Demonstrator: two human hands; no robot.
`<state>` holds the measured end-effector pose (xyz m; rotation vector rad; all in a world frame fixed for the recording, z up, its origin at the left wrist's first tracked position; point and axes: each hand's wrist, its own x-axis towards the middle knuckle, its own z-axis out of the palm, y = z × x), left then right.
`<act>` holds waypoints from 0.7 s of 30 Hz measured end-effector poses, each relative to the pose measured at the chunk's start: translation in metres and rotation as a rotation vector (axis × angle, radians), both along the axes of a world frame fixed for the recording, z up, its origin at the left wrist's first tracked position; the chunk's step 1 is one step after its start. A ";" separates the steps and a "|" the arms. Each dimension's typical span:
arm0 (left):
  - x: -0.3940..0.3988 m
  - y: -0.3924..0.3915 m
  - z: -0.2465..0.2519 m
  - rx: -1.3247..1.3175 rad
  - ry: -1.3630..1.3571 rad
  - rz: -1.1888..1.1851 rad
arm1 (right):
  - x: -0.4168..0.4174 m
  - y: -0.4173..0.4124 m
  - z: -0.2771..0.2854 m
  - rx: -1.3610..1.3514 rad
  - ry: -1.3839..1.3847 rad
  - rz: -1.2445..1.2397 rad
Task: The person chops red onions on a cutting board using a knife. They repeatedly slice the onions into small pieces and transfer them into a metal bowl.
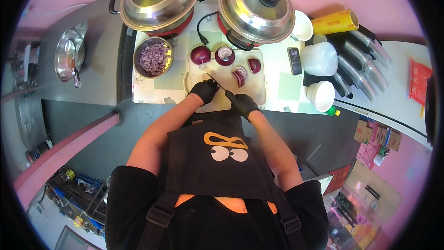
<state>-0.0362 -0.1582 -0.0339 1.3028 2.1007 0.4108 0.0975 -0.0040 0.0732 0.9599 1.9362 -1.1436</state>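
Observation:
My right hand (243, 104), in a black glove, grips the handle of a kitchen knife (216, 82). The blade points up and left, across the front of the cutting board (256, 92). Close beside the blade, my gloved left hand (205, 91) holds a piece of red onion (217, 88), mostly hidden by the fingers. Farther back on the board lie a whole red onion (201, 55), a cut red onion (225, 56) with its ringed face up, a small onion wedge (254, 66) and a sliced onion portion (239, 76). Diced onion (154, 58) fills a metal bowl (136, 67) at left.
Two lidded steel pots (158, 1) (256, 10) stand along the back. To the right are a phone (295, 61), white plastic tubs (319, 59), a yellow roll (335, 22) and stacked clear lids (360, 73). A steel bowl with a ladle (70, 53) rests on the left counter.

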 end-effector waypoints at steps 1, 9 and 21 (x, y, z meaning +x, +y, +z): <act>0.000 -0.001 -0.002 0.031 0.016 -0.026 | 0.000 -0.001 -0.003 -0.002 0.017 -0.015; 0.001 -0.007 -0.010 0.084 0.066 -0.084 | 0.047 -0.013 -0.109 0.065 0.307 -0.038; -0.001 -0.008 -0.006 0.087 0.033 -0.103 | 0.030 -0.024 -0.073 0.037 0.269 -0.082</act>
